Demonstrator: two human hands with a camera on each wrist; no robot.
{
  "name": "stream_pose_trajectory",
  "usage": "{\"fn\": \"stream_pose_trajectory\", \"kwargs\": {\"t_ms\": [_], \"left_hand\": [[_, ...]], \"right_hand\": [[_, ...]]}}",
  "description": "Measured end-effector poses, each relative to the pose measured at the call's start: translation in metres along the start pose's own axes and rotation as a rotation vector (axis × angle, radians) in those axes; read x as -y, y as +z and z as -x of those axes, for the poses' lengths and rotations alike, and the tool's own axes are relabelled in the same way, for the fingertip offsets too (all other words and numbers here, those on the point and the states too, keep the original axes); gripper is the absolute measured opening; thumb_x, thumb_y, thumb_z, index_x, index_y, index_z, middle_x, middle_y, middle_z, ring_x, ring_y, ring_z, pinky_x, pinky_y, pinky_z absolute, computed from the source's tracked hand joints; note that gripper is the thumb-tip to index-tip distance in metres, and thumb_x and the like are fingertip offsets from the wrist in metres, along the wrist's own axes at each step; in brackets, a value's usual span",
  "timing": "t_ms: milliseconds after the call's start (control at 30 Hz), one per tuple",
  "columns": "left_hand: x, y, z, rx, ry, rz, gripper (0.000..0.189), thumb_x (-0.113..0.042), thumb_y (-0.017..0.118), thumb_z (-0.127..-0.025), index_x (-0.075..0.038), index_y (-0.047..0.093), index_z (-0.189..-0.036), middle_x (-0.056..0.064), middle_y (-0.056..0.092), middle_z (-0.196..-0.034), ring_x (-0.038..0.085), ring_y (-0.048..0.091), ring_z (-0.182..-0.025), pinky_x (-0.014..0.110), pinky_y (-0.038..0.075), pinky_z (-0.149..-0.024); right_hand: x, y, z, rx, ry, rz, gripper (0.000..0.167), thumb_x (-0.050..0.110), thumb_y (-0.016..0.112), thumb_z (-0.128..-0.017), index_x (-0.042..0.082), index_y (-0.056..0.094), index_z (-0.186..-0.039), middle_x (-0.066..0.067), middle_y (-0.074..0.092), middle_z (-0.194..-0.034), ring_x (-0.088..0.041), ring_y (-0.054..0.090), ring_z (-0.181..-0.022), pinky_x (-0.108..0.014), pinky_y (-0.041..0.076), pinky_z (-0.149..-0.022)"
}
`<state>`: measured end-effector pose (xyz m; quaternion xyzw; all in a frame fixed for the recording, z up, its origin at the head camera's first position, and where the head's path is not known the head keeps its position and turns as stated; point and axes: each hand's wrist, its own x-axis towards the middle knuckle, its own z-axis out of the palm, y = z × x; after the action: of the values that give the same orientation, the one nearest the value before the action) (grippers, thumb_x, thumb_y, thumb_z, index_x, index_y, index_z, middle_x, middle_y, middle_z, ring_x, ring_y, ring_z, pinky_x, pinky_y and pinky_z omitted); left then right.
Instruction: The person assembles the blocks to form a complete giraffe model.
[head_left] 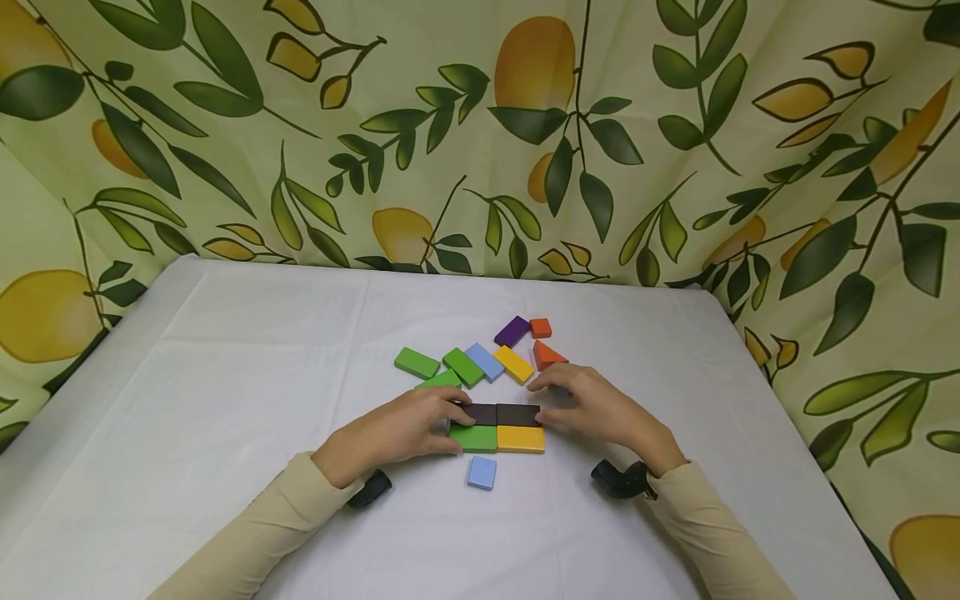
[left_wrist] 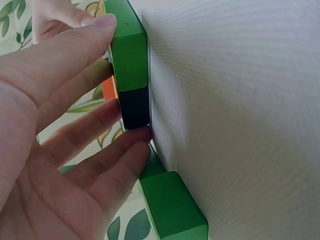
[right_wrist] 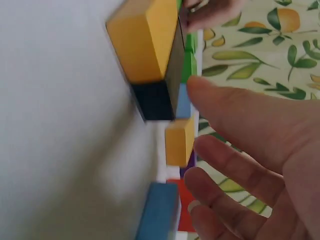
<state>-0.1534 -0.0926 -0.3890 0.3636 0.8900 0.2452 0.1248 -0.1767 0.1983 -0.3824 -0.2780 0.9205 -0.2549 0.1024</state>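
Your left hand (head_left: 401, 427) pinches the near green block (head_left: 474, 439) and dark block (head_left: 482, 413) beside it, but your loosely spread, empty right hand (head_left: 602, 406) could bump them crooked.

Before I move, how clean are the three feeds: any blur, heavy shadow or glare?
Head view: evenly lit, the front yellow block crisp, a soft shadow beside the right sleeve, no strong glare; left wrist view: dimmer, though the upper green block keeps clear edges; right wrist view: blurriest, the blue block soft-edged and a broad shadow across the white cloth.
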Motion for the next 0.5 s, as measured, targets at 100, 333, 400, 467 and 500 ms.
{"fn": "stream_pose_trajectory", "kwargs": {"t_ms": [100,333,400,467,500], "left_hand": [[0.0,0.0,0.0,-0.002,0.0,0.002,0.036,-0.025,0.079,-0.085,-0.012,0.074,-0.118,0.008,0.061,-0.133,0.025,0.058,-0.123,0.039,0.051,-0.104],[0.0,0.0,0.001,-0.01,0.013,0.002,0.036,-0.024,0.08,-0.084,-0.011,0.074,-0.118,0.008,0.061,-0.132,0.024,0.058,-0.122,0.038,0.051,-0.103],[0.0,0.0,0.001,-0.012,0.015,0.002,0.036,-0.024,0.08,-0.084,-0.011,0.074,-0.118,0.008,0.061,-0.132,0.024,0.059,-0.122,0.038,0.051,-0.103],[0.0,0.0,0.001,-0.011,0.015,0.002,0.037,-0.024,0.08,-0.084,-0.011,0.074,-0.118,0.008,0.061,-0.132,0.024,0.059,-0.122,0.038,0.051,-0.103],[0.0,0.0,0.001,-0.011,0.014,0.002,0.037,-0.024,0.08,-0.084,-0.011,0.074,-0.118,0.008,0.061,-0.132,0.024,0.059,-0.122,0.038,0.051,-0.103]], "right_hand": [[-0.004,-0.004,0.0,-0.013,0.034,0.025,0.038,0.017,0.08,-0.084,0.01,0.07,-0.119,-0.005,0.068,-0.122,-0.028,0.059,-0.12,-0.049,0.049,-0.105],[-0.016,-0.012,0.002,-0.049,0.092,0.074,0.04,0.014,0.081,-0.082,0.007,0.07,-0.12,-0.009,0.067,-0.119,-0.027,0.06,-0.108,-0.048,0.054,-0.098],[-0.02,-0.013,0.002,-0.053,0.092,0.077,0.04,0.013,0.081,-0.082,0.007,0.07,-0.119,-0.01,0.067,-0.119,-0.027,0.06,-0.107,-0.048,0.054,-0.097],[-0.024,-0.013,0.002,-0.054,0.09,0.079,0.04,0.013,0.081,-0.082,0.007,0.07,-0.12,-0.011,0.066,-0.119,-0.027,0.06,-0.107,-0.048,0.054,-0.098],[-0.025,-0.013,0.002,-0.054,0.088,0.076,0.04,0.013,0.081,-0.082,0.007,0.069,-0.12,-0.011,0.066,-0.12,-0.028,0.06,-0.107,-0.048,0.054,-0.098]]}}
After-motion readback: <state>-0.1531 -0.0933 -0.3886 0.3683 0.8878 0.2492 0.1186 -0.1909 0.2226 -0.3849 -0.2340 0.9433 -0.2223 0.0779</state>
